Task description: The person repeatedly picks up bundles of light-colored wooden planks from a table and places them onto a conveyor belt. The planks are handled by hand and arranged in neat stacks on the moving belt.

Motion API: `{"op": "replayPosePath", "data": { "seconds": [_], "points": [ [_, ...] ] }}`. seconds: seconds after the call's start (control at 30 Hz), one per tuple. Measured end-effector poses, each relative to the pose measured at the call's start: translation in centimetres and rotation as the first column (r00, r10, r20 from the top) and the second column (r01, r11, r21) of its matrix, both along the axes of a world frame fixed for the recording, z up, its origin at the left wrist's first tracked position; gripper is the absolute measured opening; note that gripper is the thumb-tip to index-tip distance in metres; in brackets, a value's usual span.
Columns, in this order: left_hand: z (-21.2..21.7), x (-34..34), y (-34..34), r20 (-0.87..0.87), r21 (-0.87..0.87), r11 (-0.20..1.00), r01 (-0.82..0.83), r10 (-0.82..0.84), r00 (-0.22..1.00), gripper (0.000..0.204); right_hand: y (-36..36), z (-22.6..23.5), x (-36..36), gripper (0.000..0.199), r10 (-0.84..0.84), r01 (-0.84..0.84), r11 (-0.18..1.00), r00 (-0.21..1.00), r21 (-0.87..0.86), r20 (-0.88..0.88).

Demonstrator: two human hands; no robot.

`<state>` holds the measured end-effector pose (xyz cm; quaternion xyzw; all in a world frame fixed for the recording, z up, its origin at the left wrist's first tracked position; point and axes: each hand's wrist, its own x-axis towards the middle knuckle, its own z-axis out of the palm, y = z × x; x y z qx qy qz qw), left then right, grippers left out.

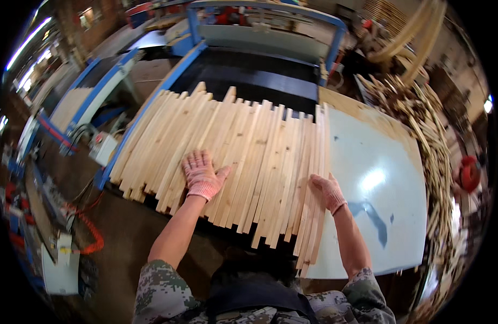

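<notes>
Wooden slats (243,156) lie side by side under both gloved hands. Left hand (202,175) flat on slats, fingers spread. Right hand (327,190) pressing rightmost slats, fingers together, holding nothing. White panel (373,183) just right of fingers.

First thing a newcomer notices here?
The fan of pale wooden slats laid side by side across the middle, with both hands in pink knit gloves on it: left hand flat on the slats, right hand at their right edge. A glossy pale-blue table sits right of them, and scrap strips pile beyond it.
</notes>
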<state>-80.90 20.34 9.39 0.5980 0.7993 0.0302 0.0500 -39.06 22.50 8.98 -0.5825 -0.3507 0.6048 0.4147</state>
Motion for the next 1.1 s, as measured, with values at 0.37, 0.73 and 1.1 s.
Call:
{"op": "replayPosePath", "data": {
  "seconds": [0.37, 0.73, 1.1],
  "points": [
    [-0.6, -0.3, 0.1, -0.039, 0.012, 1.0, 0.018, -0.017, 0.999, 0.106, 1.5, 7.7, -0.9, 0.102, 0.634, -0.345, 0.769, 0.303, -0.538, 0.712],
    [-2.0, -1.3, 1.1, -0.159, -0.05, 0.999, 0.0, -0.007, 0.987, 0.102, 1.2, 3.0, 1.1, 0.065, 0.14, -0.131, 0.989, 0.639, -0.072, 0.756],
    [-2.4, -1.4, 0.4, -0.156, -0.07, 0.996, -0.045, 0.034, 0.987, 0.103, -0.6, 3.5, 7.4, 0.054, 0.141, -0.003, 0.986, 0.537, -0.165, 0.832]
  ]
}}
